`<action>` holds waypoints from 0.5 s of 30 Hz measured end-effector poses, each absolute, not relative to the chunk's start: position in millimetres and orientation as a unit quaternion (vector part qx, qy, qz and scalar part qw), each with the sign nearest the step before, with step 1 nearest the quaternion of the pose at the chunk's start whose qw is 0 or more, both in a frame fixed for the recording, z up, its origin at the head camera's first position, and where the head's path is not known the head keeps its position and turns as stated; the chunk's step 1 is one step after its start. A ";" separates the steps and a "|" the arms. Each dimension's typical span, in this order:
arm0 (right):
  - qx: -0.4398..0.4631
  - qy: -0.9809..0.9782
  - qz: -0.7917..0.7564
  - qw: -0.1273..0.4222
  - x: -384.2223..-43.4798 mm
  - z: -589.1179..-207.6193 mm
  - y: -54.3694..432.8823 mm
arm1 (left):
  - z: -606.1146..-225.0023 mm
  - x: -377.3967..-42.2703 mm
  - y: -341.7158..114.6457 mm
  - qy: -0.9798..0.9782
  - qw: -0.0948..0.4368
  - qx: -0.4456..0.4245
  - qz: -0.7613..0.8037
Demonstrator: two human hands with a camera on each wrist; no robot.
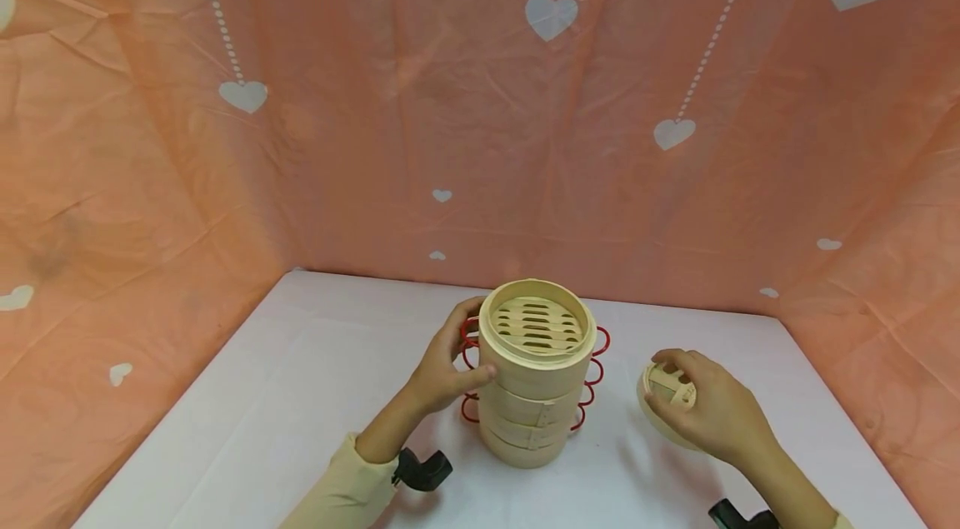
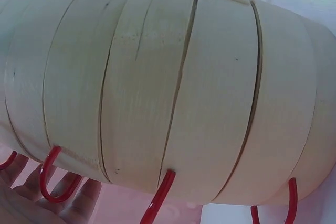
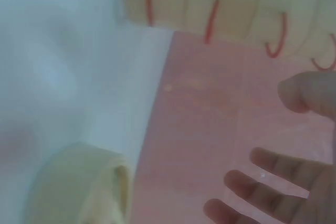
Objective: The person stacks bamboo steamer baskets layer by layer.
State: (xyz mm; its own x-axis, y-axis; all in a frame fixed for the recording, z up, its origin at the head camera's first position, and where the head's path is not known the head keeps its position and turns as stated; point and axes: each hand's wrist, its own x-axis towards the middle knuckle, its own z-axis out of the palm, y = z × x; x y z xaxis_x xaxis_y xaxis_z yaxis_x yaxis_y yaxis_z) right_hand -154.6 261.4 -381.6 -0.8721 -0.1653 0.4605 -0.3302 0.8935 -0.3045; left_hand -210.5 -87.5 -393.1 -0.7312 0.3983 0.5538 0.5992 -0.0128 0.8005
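Observation:
A tall stack of bamboo steamer baskets (image 1: pixel 536 408) stands upright on the white table, with red loop handles down both sides and a slatted floor showing in the top tier. My left hand (image 1: pixel 452 354) holds the stack's upper left side, its thumb across the front and its fingers reaching behind. Those fingers (image 2: pixel 84 200) show beyond the red loops in the left wrist view. To the right lies a small round bamboo piece, seemingly a steamer lid (image 1: pixel 670 386). Over it is my right hand (image 1: pixel 716 404), with fingers (image 3: pixel 265 187) spread and apart from the lid in the right wrist view.
The white table (image 1: pixel 300 396) runs back to an orange cloth (image 1: pixel 480 137) printed with pale hearts, which also hangs on both sides. Black camera mounts are strapped at both wrists.

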 end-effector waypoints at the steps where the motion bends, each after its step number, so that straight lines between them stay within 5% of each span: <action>1: 0.126 -0.951 0.195 0.206 -154.1 -383.6 262.4 | -393.5 -210.7 -87.5 -0.698 0.082 -0.358 -0.615; 15: 0.095 -0.966 0.191 0.147 -152.7 -409.2 272.7 | -392.1 -212.2 -84.9 -0.691 0.095 -0.363 -0.618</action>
State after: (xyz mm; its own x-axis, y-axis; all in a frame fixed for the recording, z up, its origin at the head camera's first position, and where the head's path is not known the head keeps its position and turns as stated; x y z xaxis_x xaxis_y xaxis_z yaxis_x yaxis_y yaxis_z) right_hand -152.7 272.7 -409.2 -0.9387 -0.1266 0.3205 -0.2389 0.9094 -0.3404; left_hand -212.2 -84.9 -392.1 -0.7189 0.3843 0.5792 0.6185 -0.0264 0.7853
